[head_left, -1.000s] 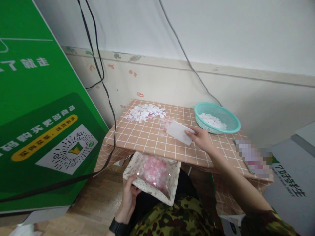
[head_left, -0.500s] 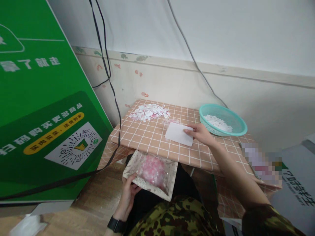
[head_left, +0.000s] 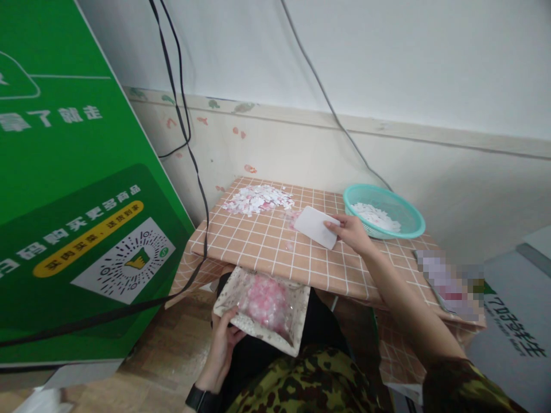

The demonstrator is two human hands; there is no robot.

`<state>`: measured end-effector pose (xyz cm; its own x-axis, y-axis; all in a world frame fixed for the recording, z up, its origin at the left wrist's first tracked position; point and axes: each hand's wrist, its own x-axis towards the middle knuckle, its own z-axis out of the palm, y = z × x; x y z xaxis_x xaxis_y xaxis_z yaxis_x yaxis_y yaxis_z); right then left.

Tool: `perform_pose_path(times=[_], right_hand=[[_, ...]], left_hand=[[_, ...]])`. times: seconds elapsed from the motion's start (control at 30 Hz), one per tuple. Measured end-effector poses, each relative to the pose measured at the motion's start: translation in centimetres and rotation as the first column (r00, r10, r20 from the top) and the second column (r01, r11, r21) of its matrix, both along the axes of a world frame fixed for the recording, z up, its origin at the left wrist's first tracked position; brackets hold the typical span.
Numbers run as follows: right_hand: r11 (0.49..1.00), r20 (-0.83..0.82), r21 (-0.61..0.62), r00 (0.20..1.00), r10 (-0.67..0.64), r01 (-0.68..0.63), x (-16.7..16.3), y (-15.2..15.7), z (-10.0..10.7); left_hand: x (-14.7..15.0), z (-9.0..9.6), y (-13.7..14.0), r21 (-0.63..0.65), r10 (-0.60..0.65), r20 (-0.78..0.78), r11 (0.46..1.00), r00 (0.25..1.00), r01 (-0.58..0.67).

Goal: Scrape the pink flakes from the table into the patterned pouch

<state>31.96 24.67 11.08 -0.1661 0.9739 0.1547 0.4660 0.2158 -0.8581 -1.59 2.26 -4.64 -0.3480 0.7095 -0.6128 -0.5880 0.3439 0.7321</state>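
My left hand (head_left: 224,339) grips the near left corner of a square speckled tray (head_left: 295,337), held above my lap just below the table edge. Pink and clear film-like bits (head_left: 266,301) fill its middle. My right hand (head_left: 352,230) pinches the right end of a flat white card (head_left: 313,225), thumb on top, held low over the table. Whether its far edge touches the cloth I cannot tell. Beside the card's left edge lie a few thin pinkish scraps (head_left: 291,219). Farther left on the table is a heap of small white and pink pieces (head_left: 258,198).
The table has a brown checked cloth (head_left: 253,238). A turquoise plastic basket (head_left: 411,215) with white pieces stands at its back right. A blurred-out flat item (head_left: 447,284) lies at the right edge. A green sign panel (head_left: 86,172) and dangling black cord (head_left: 198,166) are left.
The white card has turned a little and moved slightly away from me, uncovering more of the pinkish scraps at its left. The tray stays in my left hand, nearly unmoved.
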Motion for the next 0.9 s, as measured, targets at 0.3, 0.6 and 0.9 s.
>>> perform_pose_path(times=[0.3, 0.6, 0.9], right_hand=[[0.998, 0.117, 0.045, 0.992, -0.049, 0.044, -0.7, 0.7, 0.8], [0.995, 0.185, 0.094, 0.983, 0.009, -0.027, -1.3, 1.1, 1.5], [1.0, 0.097, 0.013, 0.995, 0.009, -0.011, -0.8, -0.3, 1.5]], left_hand=[[0.0, 0.2, -0.2, 0.011, -0.005, 0.007, 1.0, 1.0, 0.005], [-0.1, -0.1, -0.2, 0.014, 0.003, -0.005, 1.0, 1.0, -0.003], [0.0, 0.4, -0.2, 0.022, 0.005, -0.005, 1.0, 1.0, -0.005]])
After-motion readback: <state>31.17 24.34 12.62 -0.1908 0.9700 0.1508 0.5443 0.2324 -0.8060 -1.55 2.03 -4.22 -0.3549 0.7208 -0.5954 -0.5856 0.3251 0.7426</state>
